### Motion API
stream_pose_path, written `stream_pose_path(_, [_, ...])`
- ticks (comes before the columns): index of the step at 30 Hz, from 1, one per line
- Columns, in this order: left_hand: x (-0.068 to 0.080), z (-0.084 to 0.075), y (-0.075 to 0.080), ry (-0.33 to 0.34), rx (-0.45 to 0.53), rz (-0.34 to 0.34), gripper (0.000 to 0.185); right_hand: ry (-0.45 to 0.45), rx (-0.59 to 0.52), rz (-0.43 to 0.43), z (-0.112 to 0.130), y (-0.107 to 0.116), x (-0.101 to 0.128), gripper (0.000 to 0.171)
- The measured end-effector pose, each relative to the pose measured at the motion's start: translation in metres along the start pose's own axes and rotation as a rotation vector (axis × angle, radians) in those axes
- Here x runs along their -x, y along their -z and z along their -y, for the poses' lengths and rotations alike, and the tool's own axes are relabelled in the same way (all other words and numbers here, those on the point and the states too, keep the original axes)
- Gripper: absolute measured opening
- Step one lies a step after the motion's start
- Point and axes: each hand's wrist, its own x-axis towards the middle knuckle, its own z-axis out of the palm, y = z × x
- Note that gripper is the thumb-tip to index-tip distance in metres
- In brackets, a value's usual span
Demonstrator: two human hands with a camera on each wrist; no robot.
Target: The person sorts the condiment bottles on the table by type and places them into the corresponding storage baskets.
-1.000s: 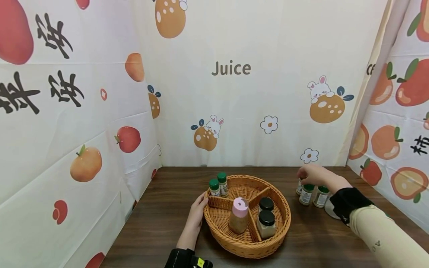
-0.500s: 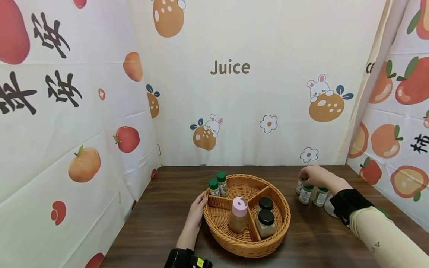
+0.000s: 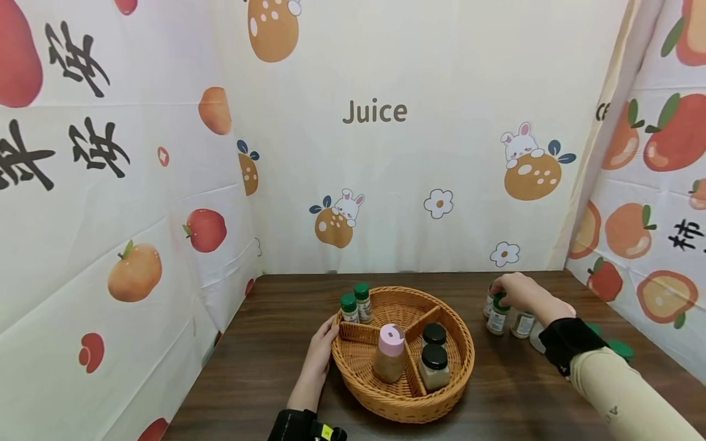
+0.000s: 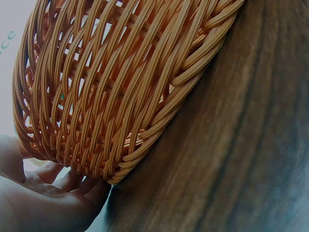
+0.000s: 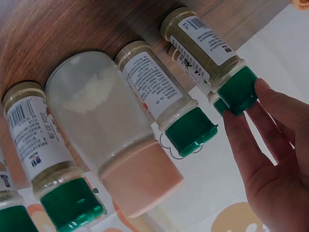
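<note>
A round wicker basket with dividers stands mid-table. It holds two green-capped spice bottles, a pink-capped bottle and two black-lidded jars. My left hand rests with straight fingers against the basket's left wall. My right hand reaches over a cluster of green-capped bottles right of the basket. Its fingertips touch one bottle's green cap; I see no thumb round it. Beside it stand another green-capped bottle and a pink-capped jar.
Fruit-printed cloth walls close in the dark wooden table at the back and on both sides. More green caps show behind my right forearm. Bare tabletop lies left of the basket and along the front edge.
My right hand has lowered slightly onto the green-capped bottle. The left hand, the basket and the bottles have not moved.
</note>
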Motion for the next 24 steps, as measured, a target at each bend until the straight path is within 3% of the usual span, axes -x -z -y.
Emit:
stream_pose_path(9, [-0.001, 0.001, 0.001, -0.012, -0.012, 0.018, 0.054, -0.046, 0.02, -0.04, 0.001, -0.006, 0.002, 0.019])
stream_pose_path(16, [-0.001, 0.0, 0.01, -0.001, -0.011, 0.024, 0.054, -0.07, -0.032, -0.064, 0.004, -0.011, -0.001, 0.02])
stream_pose_path(24, [-0.002, 0.002, 0.004, 0.023, -0.012, 0.021, 0.054, -0.124, -0.093, -0.076, 0.0, -0.013, 0.008, 0.023])
